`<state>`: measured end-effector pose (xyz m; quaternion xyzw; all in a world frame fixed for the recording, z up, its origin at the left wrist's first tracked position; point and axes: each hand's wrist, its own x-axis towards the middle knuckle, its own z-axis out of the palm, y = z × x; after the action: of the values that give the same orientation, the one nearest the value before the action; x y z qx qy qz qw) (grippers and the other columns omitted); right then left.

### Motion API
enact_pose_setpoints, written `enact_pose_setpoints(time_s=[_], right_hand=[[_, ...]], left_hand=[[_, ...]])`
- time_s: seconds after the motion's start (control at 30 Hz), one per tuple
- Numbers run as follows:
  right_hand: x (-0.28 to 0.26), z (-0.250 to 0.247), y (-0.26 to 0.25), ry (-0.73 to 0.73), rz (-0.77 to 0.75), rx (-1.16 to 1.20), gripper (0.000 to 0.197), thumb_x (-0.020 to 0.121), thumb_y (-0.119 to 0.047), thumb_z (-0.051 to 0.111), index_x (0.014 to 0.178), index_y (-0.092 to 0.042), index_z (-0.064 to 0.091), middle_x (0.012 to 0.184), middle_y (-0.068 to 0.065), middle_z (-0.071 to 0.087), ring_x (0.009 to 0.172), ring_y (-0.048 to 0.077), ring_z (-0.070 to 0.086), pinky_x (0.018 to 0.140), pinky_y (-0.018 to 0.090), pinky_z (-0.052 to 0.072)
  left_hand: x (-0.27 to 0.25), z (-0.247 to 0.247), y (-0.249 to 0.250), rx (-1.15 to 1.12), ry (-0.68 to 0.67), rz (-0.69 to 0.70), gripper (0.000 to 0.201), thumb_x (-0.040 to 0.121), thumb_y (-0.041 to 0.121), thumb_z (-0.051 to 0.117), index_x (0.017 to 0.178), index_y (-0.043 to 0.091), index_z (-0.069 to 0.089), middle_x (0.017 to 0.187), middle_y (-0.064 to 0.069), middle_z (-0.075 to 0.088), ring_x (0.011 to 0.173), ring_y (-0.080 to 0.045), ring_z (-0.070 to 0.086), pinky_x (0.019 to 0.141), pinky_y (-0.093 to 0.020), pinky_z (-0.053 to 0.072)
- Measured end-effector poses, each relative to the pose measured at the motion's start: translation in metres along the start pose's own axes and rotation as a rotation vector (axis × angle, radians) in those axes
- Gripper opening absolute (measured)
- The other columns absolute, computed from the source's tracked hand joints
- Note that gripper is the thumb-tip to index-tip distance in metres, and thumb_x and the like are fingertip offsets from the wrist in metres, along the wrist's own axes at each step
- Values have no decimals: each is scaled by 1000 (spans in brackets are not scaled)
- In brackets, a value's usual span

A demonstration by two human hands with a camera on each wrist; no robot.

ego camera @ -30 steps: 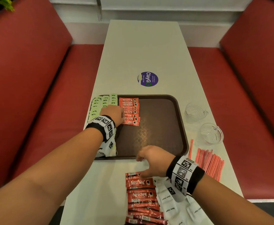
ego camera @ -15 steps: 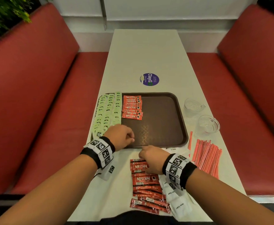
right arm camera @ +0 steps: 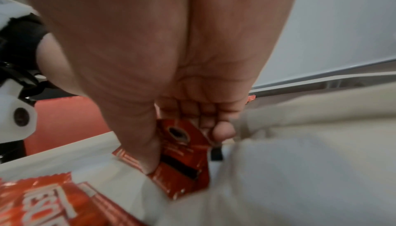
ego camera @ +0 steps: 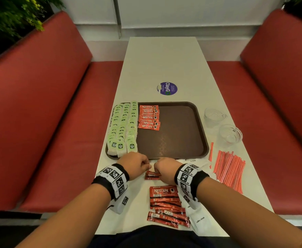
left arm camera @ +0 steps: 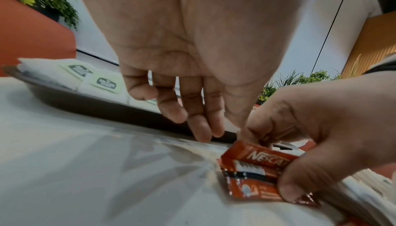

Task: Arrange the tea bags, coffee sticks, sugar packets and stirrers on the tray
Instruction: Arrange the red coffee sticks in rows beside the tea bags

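Since the left hand (ego camera: 136, 162) left the tray's (ego camera: 198, 111) coffee row (ego camera: 149, 117), it hovers, grip loosely apart; right hand (ego camera: 165, 170) pinches coffee sticks (left arm camera: 255, 167) on table (ego camera: 162, 59): next batch pending; sugar packets, stirrers unplaced.

I see both forearms reaching toward 12 o'clock, wrists banded, knuckles up. My left hand (ego camera: 135, 162) hangs with fingers (left arm camera: 199, 128) loosely curled downward, holding nothing, its thumb tip beside the right hand. At its 3 o'clock, my right hand (ego camera: 165, 168) pinches a small stack of coffee sticks (left arm camera: 255, 170) between thumb and fingers.
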<state>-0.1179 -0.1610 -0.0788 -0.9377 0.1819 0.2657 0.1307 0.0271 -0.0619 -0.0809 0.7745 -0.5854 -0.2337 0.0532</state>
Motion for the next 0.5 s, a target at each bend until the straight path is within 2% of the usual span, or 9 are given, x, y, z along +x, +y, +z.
enact_pose_setpoints(time_s=[0.1, 0.23, 0.3, 0.4, 0.43, 0.5], right_hand=[[3, 0, -4, -17, 1, -35, 18, 95, -15, 57, 110, -10, 65, 107, 10, 65, 97, 28, 64, 88, 41, 55], [3, 0, -4, 17, -6, 24, 15, 95, -14, 55, 109, -11, 61, 109, 10, 61, 99, 29, 63, 86, 40, 54], [1, -3, -1, 51, 8, 123, 17, 97, -16, 54, 113, -13, 54, 109, 10, 63, 95, 28, 62, 82, 40, 52], [-5, -11, 5, 113, 0, 273, 12, 99, -22, 52, 108, -19, 46, 104, 11, 64, 87, 27, 58, 74, 36, 44], [-7, -14, 8, 141, -8, 323, 11, 99, -26, 53, 105, -22, 44, 102, 9, 64, 88, 27, 59, 75, 35, 45], [-10, -21, 14, 180, -10, 424, 13, 99, -30, 56, 107, -23, 49, 99, 3, 65, 88, 23, 60, 79, 36, 49]], left_hand=[[-4, 0, 0, -34, -39, -14, 31, 93, 54, 57, 105, 28, 69, 97, 7, 70, 88, -11, 62, 76, -28, 48], [-9, 1, -1, -103, -92, -1, 41, 85, 61, 63, 107, 27, 69, 96, 8, 69, 84, -10, 60, 70, -25, 44], [-10, 0, -1, -115, -69, 19, 33, 86, 51, 69, 108, 26, 69, 95, 6, 70, 84, -11, 62, 69, -24, 44], [-10, -3, -2, -182, 16, 17, 23, 86, 34, 73, 109, 28, 69, 94, 8, 71, 87, -10, 64, 81, -29, 51], [-10, -4, -2, -219, 36, 5, 21, 86, 31, 73, 107, 29, 69, 91, 9, 71, 85, -8, 64, 82, -30, 51], [-9, -9, -3, -310, 78, -12, 21, 84, 27, 76, 104, 31, 70, 85, 11, 69, 79, -2, 62, 77, -23, 50]])
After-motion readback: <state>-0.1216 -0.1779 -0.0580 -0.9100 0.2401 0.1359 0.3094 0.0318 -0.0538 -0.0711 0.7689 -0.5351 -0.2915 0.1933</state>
